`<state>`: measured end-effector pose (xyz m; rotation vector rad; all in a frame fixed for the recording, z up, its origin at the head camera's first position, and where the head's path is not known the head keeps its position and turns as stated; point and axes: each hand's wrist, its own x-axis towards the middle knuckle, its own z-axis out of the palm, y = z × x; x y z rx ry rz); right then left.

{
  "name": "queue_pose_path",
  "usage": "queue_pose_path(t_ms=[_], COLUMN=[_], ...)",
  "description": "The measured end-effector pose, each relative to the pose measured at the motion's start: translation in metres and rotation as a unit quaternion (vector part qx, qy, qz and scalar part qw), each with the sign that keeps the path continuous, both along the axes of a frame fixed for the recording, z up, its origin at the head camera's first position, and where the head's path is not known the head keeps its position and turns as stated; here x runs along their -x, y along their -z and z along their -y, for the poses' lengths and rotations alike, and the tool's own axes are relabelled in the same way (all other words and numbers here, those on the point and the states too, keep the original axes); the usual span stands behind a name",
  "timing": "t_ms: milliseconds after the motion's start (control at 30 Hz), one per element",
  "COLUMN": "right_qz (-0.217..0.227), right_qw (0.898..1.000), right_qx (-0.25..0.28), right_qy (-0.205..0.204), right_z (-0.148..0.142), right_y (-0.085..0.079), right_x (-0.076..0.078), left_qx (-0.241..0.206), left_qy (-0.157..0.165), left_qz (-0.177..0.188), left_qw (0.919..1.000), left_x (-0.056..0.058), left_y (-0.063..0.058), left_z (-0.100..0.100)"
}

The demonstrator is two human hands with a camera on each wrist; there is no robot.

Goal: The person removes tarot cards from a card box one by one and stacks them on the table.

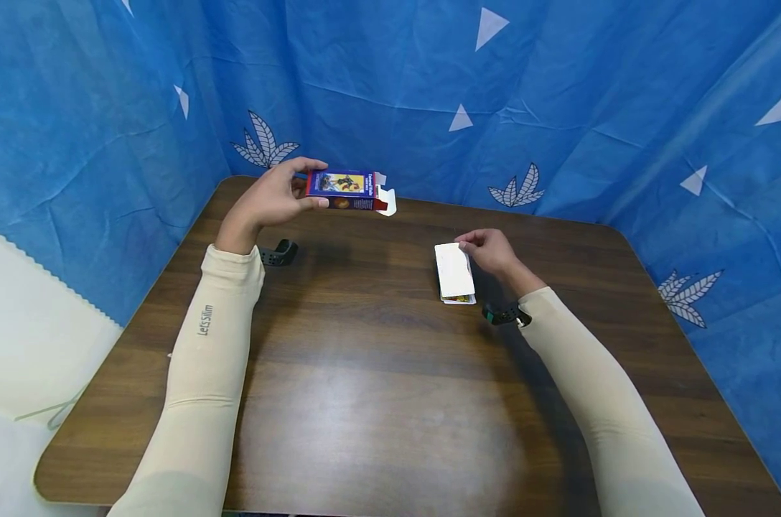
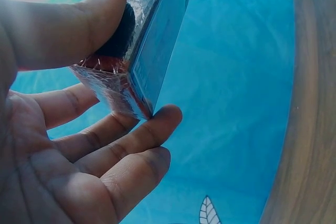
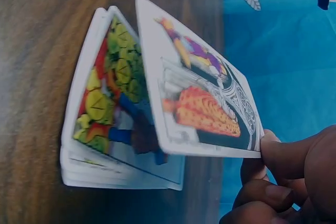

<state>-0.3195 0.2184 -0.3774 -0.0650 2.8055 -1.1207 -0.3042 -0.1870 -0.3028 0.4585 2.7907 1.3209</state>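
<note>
My left hand (image 1: 274,195) holds a blue and red card box (image 1: 342,188) above the table's back left, thumb on one side and fingers on the other. The box's white end flap (image 1: 387,201) stands open, facing right. In the left wrist view, shiny clear wrap covers the near end of the box (image 2: 123,87). At the right, my right hand (image 1: 490,251) pinches one illustrated card (image 3: 202,87) by its edge between thumb and fingers. That card is tilted up over a loose stack of picture cards (image 3: 121,93) lying on the table.
A brown wooden table (image 1: 365,359) lies under both arms. Blue curtains (image 1: 390,86) with white leaf and triangle prints stand around its back and sides. Dark straps (image 1: 279,253) are on both wrists. A white cloth (image 1: 29,323) hangs at the left.
</note>
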Motion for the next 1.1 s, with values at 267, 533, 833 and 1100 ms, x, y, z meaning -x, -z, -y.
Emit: queue_pose_path(t_ms=[267,533,833,1100], right_qz=[-0.004,-0.001,-0.006,-0.004], right_qw=[0.999,0.997,0.996,0.994], right_qx=[-0.032,-0.052,-0.065,-0.090], right_qy=[0.015,0.051,0.055,0.058], right_z=[-0.007,-0.008,-0.004,-0.001], right_y=[0.016,0.031,0.033,0.032], right_x=[0.001,0.000,0.000,-0.001], left_qx=[0.001,-0.004,-0.008,0.000], left_qy=[0.003,0.007,0.007,0.003], left_qz=[0.001,0.004,0.002,0.003], left_qw=[1.0000,1.0000,0.9999,1.0000], left_x=[0.001,0.002,0.002,0.002], left_y=[0.002,0.003,0.003,0.001], left_z=[0.000,0.000,0.002,0.001])
